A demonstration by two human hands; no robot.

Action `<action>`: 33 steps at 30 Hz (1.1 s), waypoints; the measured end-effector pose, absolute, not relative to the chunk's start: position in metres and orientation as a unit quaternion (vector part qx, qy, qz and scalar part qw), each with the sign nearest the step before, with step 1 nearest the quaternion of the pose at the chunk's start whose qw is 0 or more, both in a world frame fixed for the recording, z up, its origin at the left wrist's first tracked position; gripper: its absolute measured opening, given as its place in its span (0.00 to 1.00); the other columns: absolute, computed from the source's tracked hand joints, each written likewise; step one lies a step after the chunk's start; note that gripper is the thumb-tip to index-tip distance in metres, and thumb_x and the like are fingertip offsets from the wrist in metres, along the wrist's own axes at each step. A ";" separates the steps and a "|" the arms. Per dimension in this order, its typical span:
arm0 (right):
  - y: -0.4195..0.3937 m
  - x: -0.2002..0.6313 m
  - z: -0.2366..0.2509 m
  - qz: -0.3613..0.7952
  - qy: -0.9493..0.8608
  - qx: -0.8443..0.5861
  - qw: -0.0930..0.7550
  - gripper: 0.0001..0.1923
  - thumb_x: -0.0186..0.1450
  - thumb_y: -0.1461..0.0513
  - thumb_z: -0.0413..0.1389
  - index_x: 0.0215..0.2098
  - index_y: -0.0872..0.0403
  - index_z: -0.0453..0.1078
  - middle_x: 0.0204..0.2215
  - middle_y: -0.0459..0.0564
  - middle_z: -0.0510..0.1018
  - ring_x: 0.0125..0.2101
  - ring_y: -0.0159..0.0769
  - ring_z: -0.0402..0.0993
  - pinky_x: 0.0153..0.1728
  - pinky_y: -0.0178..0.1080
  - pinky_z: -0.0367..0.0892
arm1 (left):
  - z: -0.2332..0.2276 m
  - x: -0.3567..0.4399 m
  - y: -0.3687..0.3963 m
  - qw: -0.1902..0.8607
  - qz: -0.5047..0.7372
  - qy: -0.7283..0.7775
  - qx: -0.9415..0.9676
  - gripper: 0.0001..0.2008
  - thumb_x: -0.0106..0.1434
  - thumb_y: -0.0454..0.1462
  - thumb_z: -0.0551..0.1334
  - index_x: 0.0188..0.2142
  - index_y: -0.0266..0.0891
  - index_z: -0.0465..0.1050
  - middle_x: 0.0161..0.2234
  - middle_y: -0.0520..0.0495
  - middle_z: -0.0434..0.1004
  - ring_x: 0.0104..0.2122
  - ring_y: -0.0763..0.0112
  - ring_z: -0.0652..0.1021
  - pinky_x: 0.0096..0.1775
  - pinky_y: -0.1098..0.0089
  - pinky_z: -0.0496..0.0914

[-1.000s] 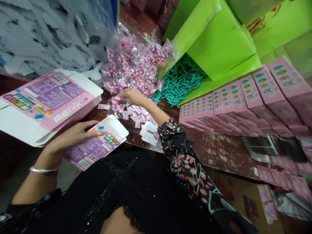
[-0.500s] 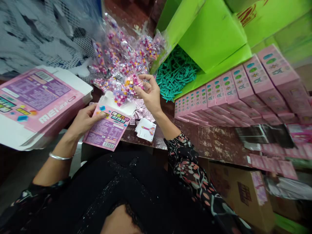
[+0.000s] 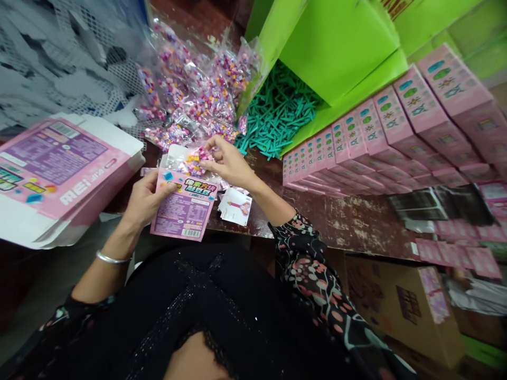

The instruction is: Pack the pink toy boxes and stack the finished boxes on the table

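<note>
My left hand (image 3: 148, 198) grips the left side of a pink and purple printed box (image 3: 180, 214), thumb on its front panel. The box's white flap stands up at its far end. In my right hand (image 3: 225, 163), fingers and thumb pinch a clear bag of colourful beads (image 3: 194, 162) at the box's open top; how far the bag sits inside cannot be made out. Just right of the box lies a small stack of white cards (image 3: 235, 206) printted with a wand-like picture. Beyond my hands is a heap of similar bead bags (image 3: 202, 87).
Flat pink cartons (image 3: 67, 163) are stacked at the left. Teal sticks (image 3: 277, 116) fill a green box (image 3: 332, 47) at the back. A row of upright pink boxes (image 3: 390, 126) stands on the right of the worn table (image 3: 332, 221). A brown carton (image 3: 396, 306) sits lower right.
My right hand has brought the bag of beads from the heap down toward me, to the box's open top. My left hand has shifted slightly right with the box.
</note>
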State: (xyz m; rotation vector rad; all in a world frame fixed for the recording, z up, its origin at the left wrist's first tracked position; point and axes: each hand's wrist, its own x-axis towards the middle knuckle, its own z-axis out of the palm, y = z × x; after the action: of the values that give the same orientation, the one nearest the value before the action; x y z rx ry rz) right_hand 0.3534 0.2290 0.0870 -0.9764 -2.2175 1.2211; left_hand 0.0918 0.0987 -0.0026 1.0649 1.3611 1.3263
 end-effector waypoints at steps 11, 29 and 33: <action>0.237 0.350 0.122 0.362 -0.876 -0.294 0.124 0.03 0.75 0.63 0.68 0.44 0.55 0.82 0.37 0.46 0.83 0.41 0.36 0.77 0.52 0.41 0.72 | 0.002 0.097 0.098 0.454 0.522 0.535 0.485 0.24 0.60 0.52 0.85 0.48 0.41 0.88 0.42 0.44 0.91 0.37 0.61 0.84 0.40 0.64 0.80; 0.189 0.374 0.077 0.423 -0.773 -0.361 0.305 0.41 0.81 0.35 0.57 0.81 0.48 0.71 0.78 0.60 0.79 0.72 0.55 0.80 0.68 0.60 0.83 | -0.035 0.098 0.103 0.368 0.692 0.472 0.404 0.58 0.57 0.61 0.92 0.79 0.54 0.74 0.78 0.41 0.78 0.71 0.46 0.84 0.70 0.53 0.84; 0.138 0.366 0.024 0.513 -0.674 -0.414 0.333 0.41 0.78 0.34 0.62 0.77 0.49 0.70 0.65 0.60 0.87 0.58 0.50 0.86 0.59 0.53 0.84 | -0.030 0.115 0.081 0.404 0.630 0.526 0.405 0.43 0.64 0.58 0.89 0.72 0.51 0.81 0.64 0.43 0.87 0.56 0.54 0.88 0.56 0.62 0.86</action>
State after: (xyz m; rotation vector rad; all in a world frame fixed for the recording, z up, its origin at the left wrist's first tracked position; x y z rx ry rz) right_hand 0.3656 0.1377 0.0241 -1.0813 -1.7594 1.3397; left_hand 0.1149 0.0814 -0.0298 1.0226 1.3278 1.5902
